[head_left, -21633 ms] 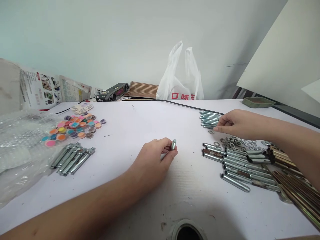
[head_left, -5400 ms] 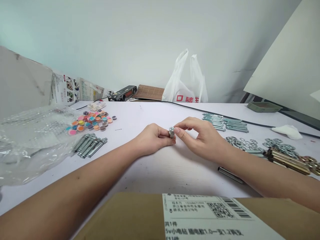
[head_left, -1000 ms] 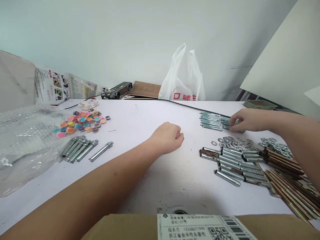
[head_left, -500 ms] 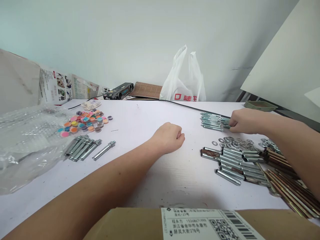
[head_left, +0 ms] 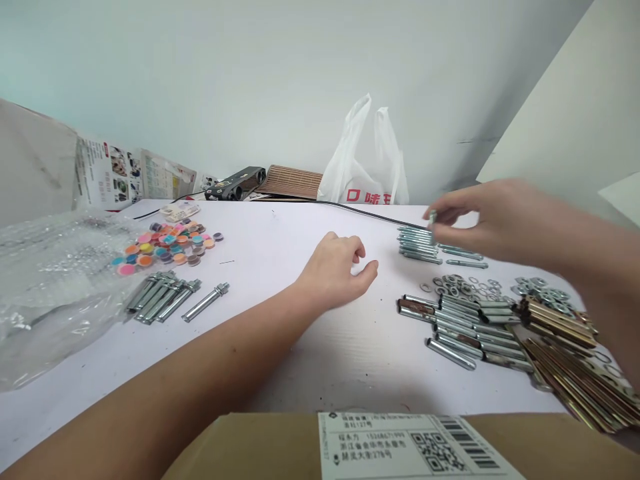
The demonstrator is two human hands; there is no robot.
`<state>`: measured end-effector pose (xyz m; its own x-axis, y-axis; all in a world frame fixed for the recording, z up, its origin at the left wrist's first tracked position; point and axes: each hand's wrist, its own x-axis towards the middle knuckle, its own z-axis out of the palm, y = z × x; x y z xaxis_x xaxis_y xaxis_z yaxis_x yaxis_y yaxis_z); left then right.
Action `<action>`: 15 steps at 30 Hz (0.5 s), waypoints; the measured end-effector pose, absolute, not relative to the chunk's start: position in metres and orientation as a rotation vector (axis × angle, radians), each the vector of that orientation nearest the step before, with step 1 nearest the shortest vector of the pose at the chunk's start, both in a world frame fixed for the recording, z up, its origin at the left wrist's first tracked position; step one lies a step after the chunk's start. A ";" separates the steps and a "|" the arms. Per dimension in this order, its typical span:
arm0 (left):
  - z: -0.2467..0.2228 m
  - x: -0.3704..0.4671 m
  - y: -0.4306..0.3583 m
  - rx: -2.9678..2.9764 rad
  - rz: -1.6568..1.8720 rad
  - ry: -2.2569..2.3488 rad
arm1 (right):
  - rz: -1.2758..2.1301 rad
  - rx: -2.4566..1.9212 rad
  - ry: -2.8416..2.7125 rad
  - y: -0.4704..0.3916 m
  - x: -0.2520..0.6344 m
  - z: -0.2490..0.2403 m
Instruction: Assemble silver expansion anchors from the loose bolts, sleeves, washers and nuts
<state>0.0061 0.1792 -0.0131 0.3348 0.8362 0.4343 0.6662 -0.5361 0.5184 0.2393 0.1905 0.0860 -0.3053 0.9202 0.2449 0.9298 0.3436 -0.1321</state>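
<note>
Metal rod [head_left: 433, 219] pinched in the right hand [head_left: 495, 217]

The rod is above the far right of the desk [head_left: 280, 247], by the rows of rods [head_left: 419, 243], between thumb and bent fingers. The left hand [head_left: 336, 270] is half open at mid-desk, thumb apart, gripping nothing visible. Washers [head_left: 453, 288] and tubes [head_left: 457, 318] lie nearer on the right; sleeved bolts [head_left: 163, 298] lie left.

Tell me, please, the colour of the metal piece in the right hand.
Silvery. The metal piece shows best in the head view, slightly blurred.
</note>
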 end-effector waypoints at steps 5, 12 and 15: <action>-0.009 0.010 0.168 2.353 1.081 1.080 | 0.377 -1.284 -2.414 0.164 0.187 0.069; -0.018 0.007 0.179 2.013 1.018 1.059 | 0.391 -1.436 -2.402 0.174 0.198 0.063; -0.022 0.005 0.182 1.860 0.991 1.115 | 0.243 -1.700 -2.568 0.188 0.221 0.058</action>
<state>0.0049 0.1823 -0.0219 0.3238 0.9156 0.2384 0.3444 -0.3488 0.8716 0.2206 0.1883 0.0581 -0.3934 0.9184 -0.0429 0.9101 0.3825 -0.1594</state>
